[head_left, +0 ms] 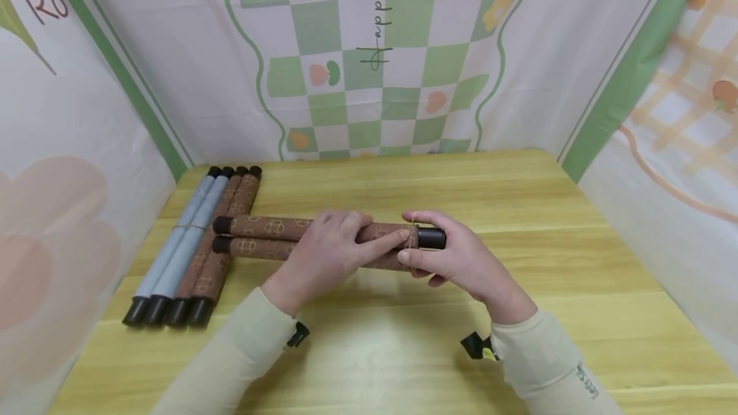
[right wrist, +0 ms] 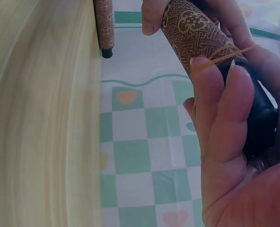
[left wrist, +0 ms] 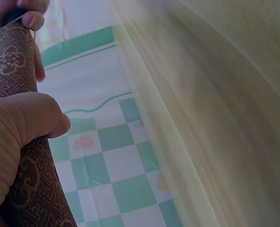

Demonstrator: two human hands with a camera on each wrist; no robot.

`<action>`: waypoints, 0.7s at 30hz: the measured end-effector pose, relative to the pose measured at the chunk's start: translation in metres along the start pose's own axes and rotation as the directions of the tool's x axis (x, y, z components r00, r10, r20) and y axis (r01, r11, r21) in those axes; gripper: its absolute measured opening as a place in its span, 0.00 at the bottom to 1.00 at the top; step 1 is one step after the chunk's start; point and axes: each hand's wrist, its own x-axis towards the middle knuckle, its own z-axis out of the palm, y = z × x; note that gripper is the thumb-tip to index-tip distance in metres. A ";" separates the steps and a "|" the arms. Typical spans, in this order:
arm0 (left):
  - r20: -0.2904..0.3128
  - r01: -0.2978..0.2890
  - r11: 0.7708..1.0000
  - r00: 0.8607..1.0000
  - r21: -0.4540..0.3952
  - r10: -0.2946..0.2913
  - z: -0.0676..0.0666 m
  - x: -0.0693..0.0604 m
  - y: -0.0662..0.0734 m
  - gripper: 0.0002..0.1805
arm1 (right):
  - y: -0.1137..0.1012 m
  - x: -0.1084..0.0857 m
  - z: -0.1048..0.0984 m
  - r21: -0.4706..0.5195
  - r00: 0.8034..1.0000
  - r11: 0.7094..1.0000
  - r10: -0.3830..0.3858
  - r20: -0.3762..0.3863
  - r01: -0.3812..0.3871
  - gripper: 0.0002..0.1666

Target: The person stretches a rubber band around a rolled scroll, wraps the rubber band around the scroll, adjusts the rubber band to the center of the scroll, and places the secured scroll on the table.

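Two brown hanging scrolls (head_left: pixel 271 227) with gold patterns and black end knobs lie side by side above the table. My left hand (head_left: pixel 328 255) grips them near the middle, its thumb and a finger reaching along them in the head view. Around their right end my right hand (head_left: pixel 461 258) is curled, holding a thin tan rubber band (right wrist: pixel 232 53) that passes over the scrolls by the black knob (head_left: pixel 431 237). In the right wrist view the band stretches between the fingers. The lower scroll's right end is hidden behind the right hand.
At the left of the wooden table (head_left: pixel 369 364) lie two light blue scrolls (head_left: pixel 190 242) and two brown scrolls (head_left: pixel 213 261) in a row. A thin band (head_left: pixel 189 227) crosses the blue pair. A checkered cloth (head_left: pixel 369 107) hangs behind the table's far edge.
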 end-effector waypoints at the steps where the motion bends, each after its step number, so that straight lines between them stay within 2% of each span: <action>1: 0.000 0.002 1.000 1.000 0.000 -0.002 0.000 0.000 0.001 0.32 | 0.000 0.000 -0.001 0.000 1.000 1.000 -0.001 0.006 0.001 0.40; 5: 0.015 0.017 1.000 1.000 -0.013 -0.017 0.000 0.001 0.004 0.33 | 0.001 0.002 -0.002 0.007 1.000 1.000 0.005 0.019 -0.005 0.36; 12: 0.032 0.061 0.995 0.998 -0.079 -0.058 0.002 0.003 0.007 0.31 | 0.003 0.003 0.003 0.100 0.999 0.994 0.048 -0.015 -0.046 0.45; 17: 0.018 0.075 0.991 0.997 -0.111 -0.073 0.003 0.003 0.008 0.30 | 0.007 0.003 0.009 0.197 0.998 0.980 0.038 -0.055 -0.026 0.47; 21: 0.027 0.086 0.989 0.996 -0.118 -0.084 0.002 0.004 0.008 0.31 | 0.010 0.003 0.012 0.225 0.998 0.974 0.025 -0.065 -0.009 0.47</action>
